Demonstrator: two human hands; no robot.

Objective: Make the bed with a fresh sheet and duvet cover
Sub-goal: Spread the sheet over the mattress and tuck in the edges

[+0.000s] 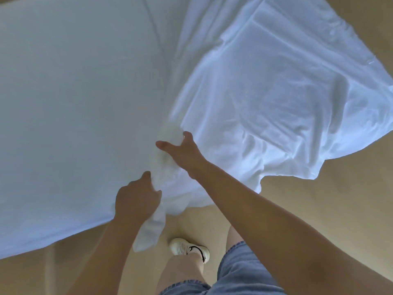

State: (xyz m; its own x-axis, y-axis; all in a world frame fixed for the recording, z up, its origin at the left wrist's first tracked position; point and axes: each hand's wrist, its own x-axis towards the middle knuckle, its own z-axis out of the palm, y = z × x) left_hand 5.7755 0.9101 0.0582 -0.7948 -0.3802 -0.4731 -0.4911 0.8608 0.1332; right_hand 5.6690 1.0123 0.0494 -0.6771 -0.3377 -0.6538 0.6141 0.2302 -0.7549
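Observation:
A bed with a smooth white sheet (70, 99) fills the left and middle of the view. A rumpled white duvet cover (276, 86) lies over the bed's right corner and hangs off the edge above the floor. My left hand (136, 199) grips a bunched strip of the white fabric (152, 231) at the bed's near edge; its end dangles toward the floor. My right hand (180, 152) reaches farther in, its thumb stretched out and its fingers curled into a gathered lump of the same fabric.
Beige floor (319, 209) surrounds the bed at the right and bottom. My leg in denim shorts (238, 273) and a white shoe (189, 249) stand close to the bed's near edge.

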